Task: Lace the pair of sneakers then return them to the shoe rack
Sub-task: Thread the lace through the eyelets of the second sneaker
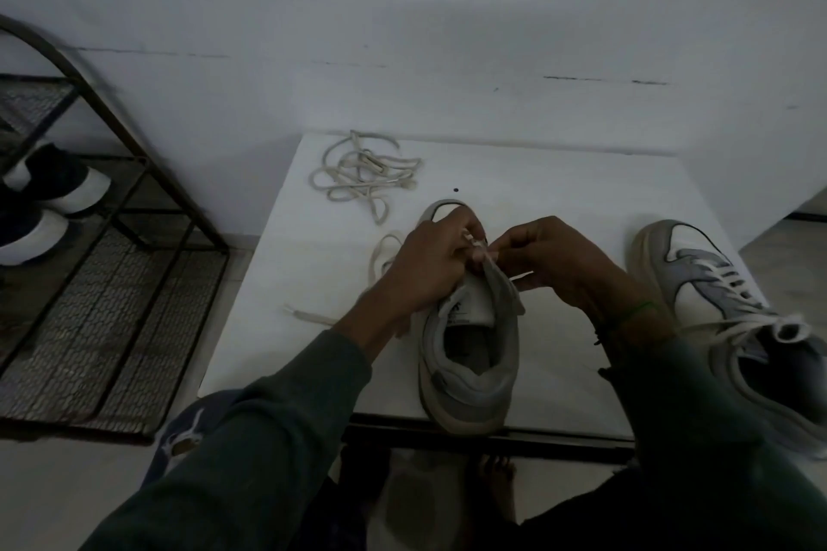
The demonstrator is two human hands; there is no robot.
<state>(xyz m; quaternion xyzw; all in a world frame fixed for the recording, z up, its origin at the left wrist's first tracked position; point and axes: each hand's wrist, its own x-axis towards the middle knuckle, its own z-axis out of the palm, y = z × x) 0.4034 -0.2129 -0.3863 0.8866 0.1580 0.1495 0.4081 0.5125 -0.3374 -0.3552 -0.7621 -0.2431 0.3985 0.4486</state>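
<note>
Smooth white tabletop [559,174]; padded grey sneaker [470,362]; left hand [425,268] and right hand [559,264] in a pinch on flat cream lace [313,316].

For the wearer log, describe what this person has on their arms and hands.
Both arms are in long, dark green sleeves: the left sleeve and the right sleeve end near the wrists. The left hand and right hand are bare, with no gloves. A thin green thread circles the right wrist, with what looks like a darker cord beside it near the cuff.
</note>
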